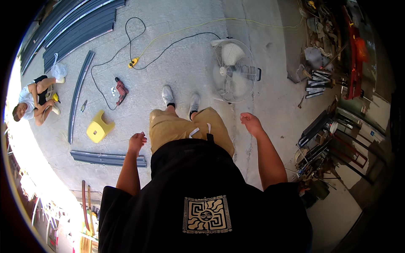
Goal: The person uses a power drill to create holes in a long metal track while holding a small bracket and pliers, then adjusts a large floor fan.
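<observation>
My left hand (137, 141) hangs beside my left hip with its fingers curled in, and nothing shows in it. On the other side my right hand (252, 123) is held out from my shorts, its fingers also curled and no object visible in them. Neither hand touches anything. The yellow plastic stool (100, 127) stands on the floor beyond my left hand. A red corded power tool (121, 91) lies farther ahead, with small pale pieces beside it. Ahead of my right hand stands a large round floor fan (222, 71) with a wire guard.
A person (31, 99) squats at far left. Dark metal strips (81, 97) lie on the floor, with more strips (108, 158) near my left side and stacked panels (80, 36) behind. Cords join a yellow socket (133, 63). Pliers (84, 105) lie nearby. Clutter (318, 141) lines the right.
</observation>
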Demonstrator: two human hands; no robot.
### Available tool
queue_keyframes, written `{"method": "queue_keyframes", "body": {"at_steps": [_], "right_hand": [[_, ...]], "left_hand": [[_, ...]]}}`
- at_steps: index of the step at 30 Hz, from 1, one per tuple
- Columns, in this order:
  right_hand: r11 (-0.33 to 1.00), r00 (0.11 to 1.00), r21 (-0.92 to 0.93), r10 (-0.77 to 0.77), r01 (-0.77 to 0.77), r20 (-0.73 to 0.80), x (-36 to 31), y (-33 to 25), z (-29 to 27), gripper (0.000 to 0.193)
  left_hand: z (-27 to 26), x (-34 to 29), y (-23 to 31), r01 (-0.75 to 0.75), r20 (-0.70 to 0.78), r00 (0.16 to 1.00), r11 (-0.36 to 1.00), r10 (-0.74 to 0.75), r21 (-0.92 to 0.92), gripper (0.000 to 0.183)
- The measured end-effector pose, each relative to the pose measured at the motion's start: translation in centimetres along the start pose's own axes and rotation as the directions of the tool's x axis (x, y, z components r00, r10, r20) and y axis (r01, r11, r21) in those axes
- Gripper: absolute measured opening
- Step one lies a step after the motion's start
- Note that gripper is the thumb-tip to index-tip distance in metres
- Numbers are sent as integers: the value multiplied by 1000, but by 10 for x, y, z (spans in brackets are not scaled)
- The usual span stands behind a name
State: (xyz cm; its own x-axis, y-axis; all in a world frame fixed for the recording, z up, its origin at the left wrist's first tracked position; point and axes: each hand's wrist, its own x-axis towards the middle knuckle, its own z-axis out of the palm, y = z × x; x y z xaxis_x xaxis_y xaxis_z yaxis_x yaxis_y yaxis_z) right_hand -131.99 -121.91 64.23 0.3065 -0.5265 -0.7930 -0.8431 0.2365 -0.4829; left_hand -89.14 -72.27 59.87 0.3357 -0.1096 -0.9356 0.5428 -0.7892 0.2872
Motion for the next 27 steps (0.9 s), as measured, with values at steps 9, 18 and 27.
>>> {"method": "queue_keyframes", "body": {"at_steps": [9, 18, 27], "right_hand": [[913, 996, -402, 91, -74, 23, 56, 21, -85, 41], [904, 997, -424, -29, 55, 69, 150, 45, -200, 40], [889, 990, -449, 127, -86, 62, 181, 140, -275, 37]], "left_hand": [[74, 0, 23, -100, -100, 992, 971, 80, -216, 35], [317, -95, -134, 183, -189, 955, 958, -226, -222, 43], [403, -136, -152, 234, -151, 948, 935, -280, -265, 44]]}}
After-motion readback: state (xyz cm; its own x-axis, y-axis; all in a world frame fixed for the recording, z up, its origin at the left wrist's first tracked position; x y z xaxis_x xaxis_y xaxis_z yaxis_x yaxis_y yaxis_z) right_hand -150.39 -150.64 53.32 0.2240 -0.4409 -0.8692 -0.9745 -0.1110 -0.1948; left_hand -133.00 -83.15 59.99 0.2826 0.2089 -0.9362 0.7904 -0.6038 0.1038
